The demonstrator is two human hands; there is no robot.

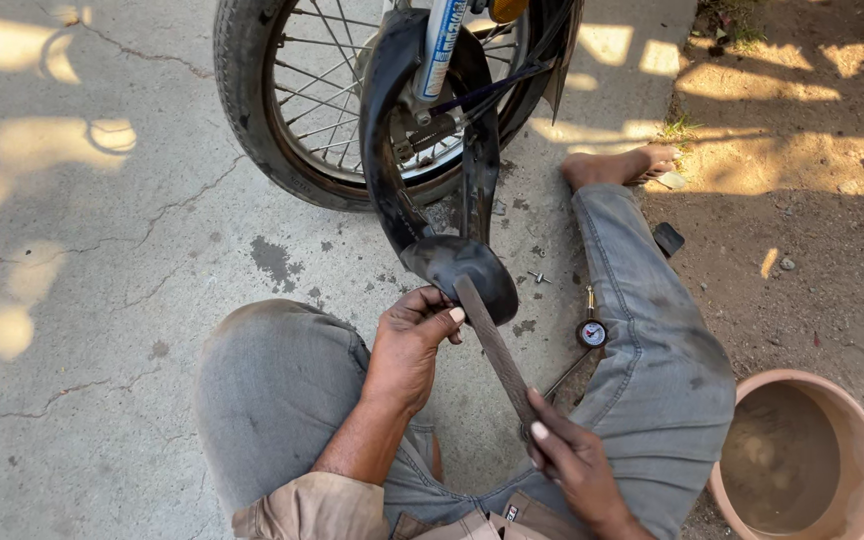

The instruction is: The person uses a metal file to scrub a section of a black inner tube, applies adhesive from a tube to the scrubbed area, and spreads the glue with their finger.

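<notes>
Ground: cracked concrete floor [102, 250], dirt along its right edge.
Wheel: spoked motorcycle wheel [282, 110] standing upright at the floor's top edge.
Basin: terracotta-coloured tub [857, 440] of murky water at the bottom right corner, on the dirt.
Tube: black inner tube [452, 265] pulled out from the wheel, draped down to the knees; judged soft, limp and light, best pinched at the fold just beside the worked patch.
File: long flat rasp [497, 350], stiff, laid against the tube's bulge.
Left hand [412, 345]: grip closed, holding the tube's fold.
Right hand [577, 460]: grip closed around the file's lower end.
Gauge: small round pressure dial [592, 333] lying on the floor beside the right leg.
</notes>
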